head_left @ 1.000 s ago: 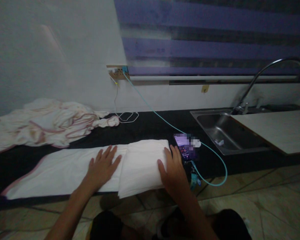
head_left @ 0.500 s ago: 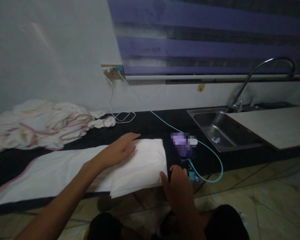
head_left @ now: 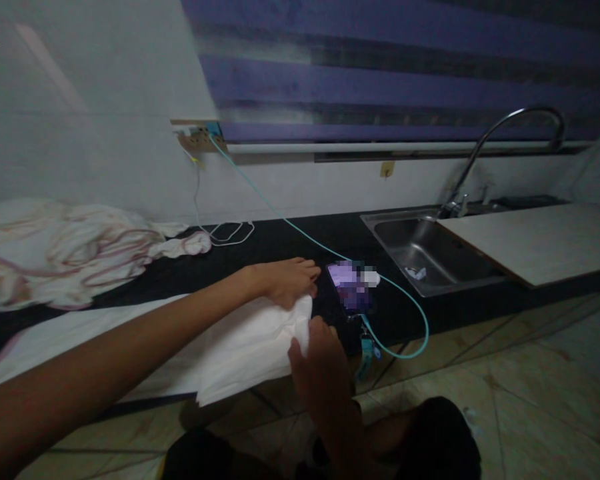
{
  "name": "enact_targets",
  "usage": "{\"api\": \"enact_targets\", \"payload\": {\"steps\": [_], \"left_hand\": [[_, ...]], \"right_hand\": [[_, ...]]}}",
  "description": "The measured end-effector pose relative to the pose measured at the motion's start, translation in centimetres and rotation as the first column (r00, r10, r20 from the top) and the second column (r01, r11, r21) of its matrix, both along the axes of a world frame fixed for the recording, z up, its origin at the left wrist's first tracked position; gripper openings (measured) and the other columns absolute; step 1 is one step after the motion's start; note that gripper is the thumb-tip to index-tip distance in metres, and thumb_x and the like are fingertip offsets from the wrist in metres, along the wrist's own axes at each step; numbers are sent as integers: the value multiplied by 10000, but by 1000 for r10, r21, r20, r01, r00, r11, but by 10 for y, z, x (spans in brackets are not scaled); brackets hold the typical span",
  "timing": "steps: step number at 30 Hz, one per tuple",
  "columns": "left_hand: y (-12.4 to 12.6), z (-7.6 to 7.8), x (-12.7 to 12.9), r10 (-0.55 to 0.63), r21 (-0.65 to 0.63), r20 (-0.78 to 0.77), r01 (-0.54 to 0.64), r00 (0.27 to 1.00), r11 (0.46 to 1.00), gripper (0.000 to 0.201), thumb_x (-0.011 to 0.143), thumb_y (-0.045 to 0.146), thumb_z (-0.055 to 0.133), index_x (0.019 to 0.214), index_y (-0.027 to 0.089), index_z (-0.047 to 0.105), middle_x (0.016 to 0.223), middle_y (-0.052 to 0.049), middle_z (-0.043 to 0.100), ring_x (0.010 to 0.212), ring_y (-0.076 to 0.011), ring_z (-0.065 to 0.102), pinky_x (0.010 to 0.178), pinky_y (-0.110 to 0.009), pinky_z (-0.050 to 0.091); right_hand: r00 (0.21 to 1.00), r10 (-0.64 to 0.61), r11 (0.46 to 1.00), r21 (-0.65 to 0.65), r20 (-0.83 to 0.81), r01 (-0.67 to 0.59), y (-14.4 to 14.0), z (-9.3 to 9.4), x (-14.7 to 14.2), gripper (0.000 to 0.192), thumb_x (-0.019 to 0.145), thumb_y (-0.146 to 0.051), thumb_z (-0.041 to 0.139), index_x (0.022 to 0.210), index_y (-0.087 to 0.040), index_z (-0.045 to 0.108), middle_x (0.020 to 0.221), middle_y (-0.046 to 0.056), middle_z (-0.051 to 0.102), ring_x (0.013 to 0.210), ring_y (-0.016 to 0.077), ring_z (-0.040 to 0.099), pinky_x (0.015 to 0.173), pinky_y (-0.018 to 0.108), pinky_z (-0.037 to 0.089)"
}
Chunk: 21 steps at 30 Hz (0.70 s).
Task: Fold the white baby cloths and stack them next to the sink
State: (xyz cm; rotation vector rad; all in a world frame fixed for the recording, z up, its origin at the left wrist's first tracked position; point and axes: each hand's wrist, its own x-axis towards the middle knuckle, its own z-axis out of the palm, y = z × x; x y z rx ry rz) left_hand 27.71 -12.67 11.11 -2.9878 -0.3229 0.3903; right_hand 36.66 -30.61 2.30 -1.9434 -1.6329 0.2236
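A long white cloth [head_left: 230,350] lies along the black countertop [head_left: 300,243], its right end folded over into a thick pad. My left hand [head_left: 285,280] reaches across and pinches the far right corner of that fold. My right hand [head_left: 317,353] grips the near right corner, lifting the edge slightly off the counter. A phone [head_left: 351,288] with a lit screen lies just right of the fold, plugged into a teal cable [head_left: 405,313].
A crumpled white and pink cloth [head_left: 65,247] is heaped at the back left. A white cable [head_left: 227,232] coils near the wall socket [head_left: 195,139]. A steel sink [head_left: 425,250] with a curved tap and a pale board [head_left: 535,240] are on the right. Tiled floor lies below.
My left hand slid right from the flat cloth to the fold's far corner. My right hand moved from on top of the fold to its near corner. Both corners are now pinched and raised.
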Motion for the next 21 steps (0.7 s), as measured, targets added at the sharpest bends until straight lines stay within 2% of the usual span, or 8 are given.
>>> {"api": "enact_targets", "payload": {"steps": [5,7,9,13,15,17,19,21], "left_hand": [[3,4,-4,76,40,23,-76,997,996,236,783,212,635,970,255,773,1023,-106,679,1007,-285,601,853,-419,426],[1,8,-2,151,40,25,-152,988,988,190,810,209,605,928,248,748,926,-78,712,911,-263,647,802,-402,417],[-3,14,-1,239,32,54,-241,970,970,200,834,216,581,967,265,723,869,-49,726,806,-236,664,712,-356,392],[-16,26,-5,354,7,230,-366,906,931,226,930,289,504,1098,294,656,929,-29,739,811,-229,683,615,-302,322],[-20,28,-11,389,-48,342,-397,855,916,236,960,300,476,1148,280,617,935,-23,729,826,-218,683,630,-298,346],[-22,28,-19,409,-159,457,-380,790,911,234,966,278,472,1171,253,582,908,-13,706,806,-186,669,671,-290,395],[-23,25,-28,423,-291,571,-308,704,906,216,952,242,483,1154,224,556,923,-11,686,814,-153,659,727,-274,441],[-27,17,-36,468,-414,661,-236,587,879,190,923,213,506,1111,207,535,983,-22,675,861,-141,659,778,-265,479]], "right_hand": [[980,-36,999,-27,-196,32,0,2,1,74,913,-204,612,954,-228,555,867,39,680,812,239,671,680,311,423],[963,-38,998,40,-267,50,0,4,1,59,917,-208,577,960,-235,548,866,31,674,811,240,671,684,315,422],[941,-33,987,137,-337,84,0,8,0,52,914,-218,547,962,-239,544,879,31,668,829,244,665,699,322,434],[880,-39,918,330,-473,218,2,17,4,113,897,-261,526,1002,-232,556,926,48,677,836,243,651,735,343,481],[855,-11,872,414,-518,262,3,22,7,178,879,-267,527,1048,-223,563,984,67,686,875,244,658,783,361,512],[836,44,846,466,-546,260,3,29,9,235,860,-254,520,1088,-219,562,1061,91,686,958,250,667,850,381,534],[827,91,844,484,-554,232,2,35,9,265,842,-249,514,1102,-220,557,1121,116,682,1039,260,670,913,400,541],[831,126,857,482,-542,184,1,41,5,280,820,-252,510,1097,-224,551,1154,137,679,1098,275,668,952,416,541]]}}
